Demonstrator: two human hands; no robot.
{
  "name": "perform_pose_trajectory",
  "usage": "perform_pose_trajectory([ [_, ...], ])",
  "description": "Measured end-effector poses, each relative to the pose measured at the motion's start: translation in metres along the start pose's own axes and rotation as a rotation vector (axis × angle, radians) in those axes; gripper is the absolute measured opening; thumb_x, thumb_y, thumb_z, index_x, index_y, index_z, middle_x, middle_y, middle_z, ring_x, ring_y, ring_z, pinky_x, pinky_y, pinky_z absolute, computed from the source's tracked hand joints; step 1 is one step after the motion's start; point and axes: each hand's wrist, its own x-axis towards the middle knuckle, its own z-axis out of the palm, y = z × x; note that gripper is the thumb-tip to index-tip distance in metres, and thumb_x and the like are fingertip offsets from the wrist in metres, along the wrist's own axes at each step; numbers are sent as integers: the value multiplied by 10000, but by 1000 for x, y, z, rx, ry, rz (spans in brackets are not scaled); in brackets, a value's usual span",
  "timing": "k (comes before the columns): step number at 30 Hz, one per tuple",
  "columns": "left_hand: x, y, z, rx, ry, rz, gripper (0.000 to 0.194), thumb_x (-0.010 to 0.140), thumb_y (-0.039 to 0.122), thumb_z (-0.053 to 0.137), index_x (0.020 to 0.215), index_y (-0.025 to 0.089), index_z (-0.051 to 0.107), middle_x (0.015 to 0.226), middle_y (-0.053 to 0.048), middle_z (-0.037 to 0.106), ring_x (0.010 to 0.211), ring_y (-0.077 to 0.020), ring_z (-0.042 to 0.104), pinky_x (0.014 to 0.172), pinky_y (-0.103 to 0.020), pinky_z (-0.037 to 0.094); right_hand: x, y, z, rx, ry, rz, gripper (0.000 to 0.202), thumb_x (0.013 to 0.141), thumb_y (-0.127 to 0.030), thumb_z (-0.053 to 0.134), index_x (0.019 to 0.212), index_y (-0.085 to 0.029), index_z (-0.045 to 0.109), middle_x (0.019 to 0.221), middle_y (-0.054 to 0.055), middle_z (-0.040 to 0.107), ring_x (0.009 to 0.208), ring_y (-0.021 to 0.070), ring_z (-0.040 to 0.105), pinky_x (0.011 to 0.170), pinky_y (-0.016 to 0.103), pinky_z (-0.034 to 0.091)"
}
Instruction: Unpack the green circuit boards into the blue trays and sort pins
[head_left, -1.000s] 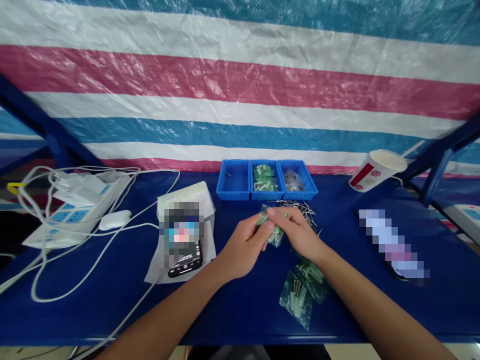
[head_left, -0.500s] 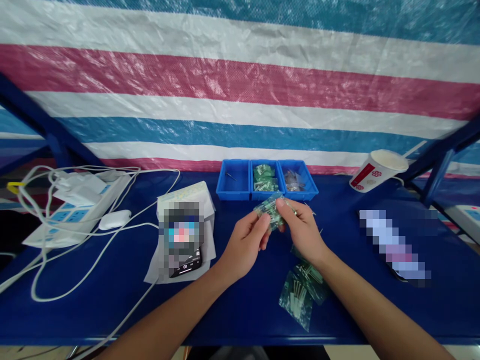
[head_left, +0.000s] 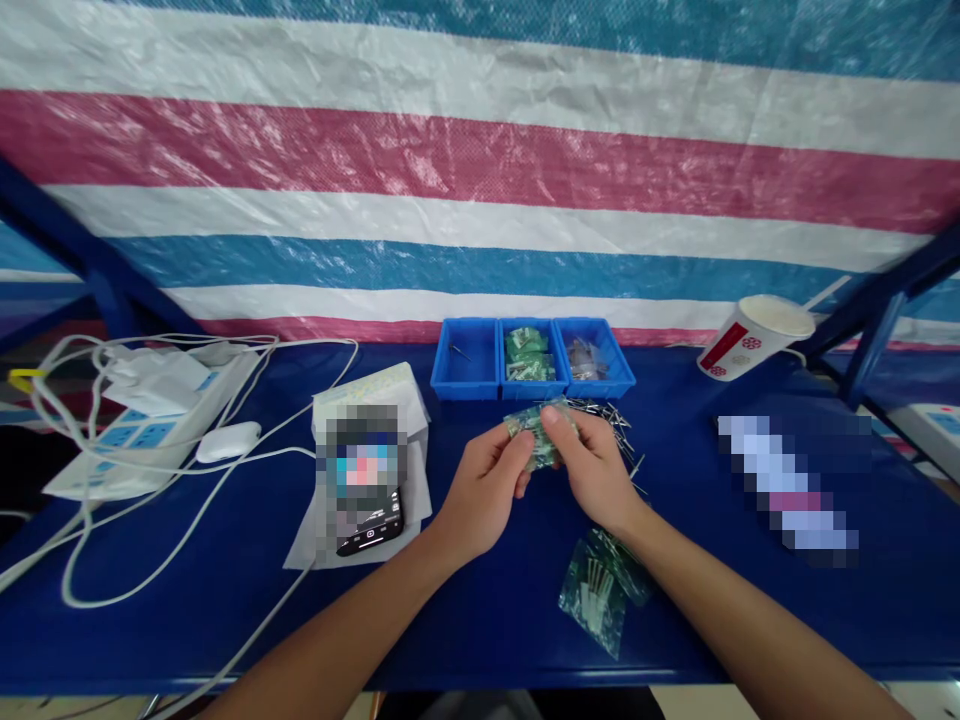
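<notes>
Between my two hands is a small greenish clear plastic bag (head_left: pixel 541 440) of small parts, held just in front of the blue bins. My left hand (head_left: pixel 487 480) pinches its left side with thumb and fingers. The other side is gripped by my right hand (head_left: pixel 596 465), thumb on top. Beyond my right hand lies a loose pile of thin metal pins (head_left: pixel 611 420), partly hidden by it. Nearer to me, by my right forearm, a filled clear bag (head_left: pixel 594 598) with screws and pale plugs rests on the table, overlapping another bag (head_left: pixel 626 565).
Three joined blue bins (head_left: pixel 465 385) stand at the back; the middle one has green bags (head_left: pixel 529 350), the right one small bagged parts (head_left: pixel 587 360). Leftward are a phone (head_left: pixel 371 535) on paper, a power strip (head_left: pixel 150 435) and white cables. A paper cup (head_left: pixel 754 335) stands tilted in view at right.
My right hand has shifted slightly left and down with the bag, closer to my left hand. More of the pin pile now shows behind it.
</notes>
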Motion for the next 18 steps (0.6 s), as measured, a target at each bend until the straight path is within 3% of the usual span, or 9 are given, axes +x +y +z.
perform_pose_trajectory([
  [10, -7, -6, 5, 101, 63, 52, 483, 1020, 516, 379, 662, 202, 459, 574, 27, 445, 552, -129, 428, 570, -295, 348, -6, 1, 6, 76, -71, -18, 504, 991, -521, 498, 600, -212, 570, 516, -16, 527, 474, 122, 480, 525, 265, 476],
  [18, -8, -3, 6, 60, 2, 95, 470, 1030, 489, 373, 655, 206, 408, 562, 41, 389, 522, -112, 355, 528, -288, 299, -11, 3, 9, 203, -128, -4, 453, 991, -534, 490, 714, -209, 641, 538, -3, 610, 440, 143, 557, 512, 292, 537],
])
